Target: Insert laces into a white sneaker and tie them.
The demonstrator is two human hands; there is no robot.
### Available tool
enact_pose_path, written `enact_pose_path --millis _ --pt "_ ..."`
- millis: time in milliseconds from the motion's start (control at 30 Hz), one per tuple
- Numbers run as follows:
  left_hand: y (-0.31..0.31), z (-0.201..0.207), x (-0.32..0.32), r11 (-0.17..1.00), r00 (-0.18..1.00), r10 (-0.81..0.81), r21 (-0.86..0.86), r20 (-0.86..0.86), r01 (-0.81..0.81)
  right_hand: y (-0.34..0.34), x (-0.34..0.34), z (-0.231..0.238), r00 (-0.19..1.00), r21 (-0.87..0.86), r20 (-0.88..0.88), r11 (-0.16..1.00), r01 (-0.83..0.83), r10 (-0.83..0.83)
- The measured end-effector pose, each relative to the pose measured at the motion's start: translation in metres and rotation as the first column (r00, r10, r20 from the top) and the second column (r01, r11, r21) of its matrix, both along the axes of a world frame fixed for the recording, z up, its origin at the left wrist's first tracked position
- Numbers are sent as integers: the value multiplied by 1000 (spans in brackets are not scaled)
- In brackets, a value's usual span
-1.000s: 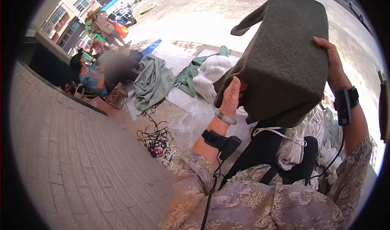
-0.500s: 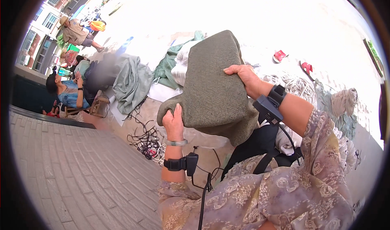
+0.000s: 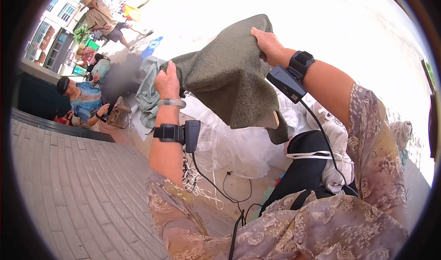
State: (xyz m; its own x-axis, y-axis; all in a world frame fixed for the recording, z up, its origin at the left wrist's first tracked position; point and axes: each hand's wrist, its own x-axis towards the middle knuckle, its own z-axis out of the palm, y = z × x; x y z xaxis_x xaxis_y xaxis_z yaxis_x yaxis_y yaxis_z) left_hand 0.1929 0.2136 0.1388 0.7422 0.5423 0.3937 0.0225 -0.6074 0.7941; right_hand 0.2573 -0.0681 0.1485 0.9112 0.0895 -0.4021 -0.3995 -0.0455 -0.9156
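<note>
A thick grey-green cloth (image 3: pixel 220 74) is stretched in the air between my two hands, with loose folds hanging below. My left hand (image 3: pixel 167 83) grips its left end, thumb up. Higher and farther right, my right hand (image 3: pixel 270 48) pinches the top right edge. A pale, flat edge shows in the fold at the lower right; I cannot make out what it is. Crumpled clear plastic film (image 3: pixel 241 147) lies on the ground under the cloth.
White cord bundles (image 3: pixel 337 168) lie beside my right leg. Loose white cords (image 3: pixel 202 186) are on the ground near my left forearm. A pale green sheet (image 3: pixel 148 95) is beyond my left hand. At the left a person sits (image 3: pixel 87 101); farther off another person walks (image 3: pixel 103 21).
Both hands have moved up, my left one also to the left. The cloth, folded into a flat block before, is now spread out and drooping between them.
</note>
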Motion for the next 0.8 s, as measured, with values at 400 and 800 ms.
enact_pose_path --millis 400,800 --pt "15 189 95 931 923 8 -339 386 133 -14 44 111 -349 -144 890 906 399 295" --pt "-198 246 40 449 525 -749 -273 405 851 -182 -51 174 -49 -199 976 958 206 213"
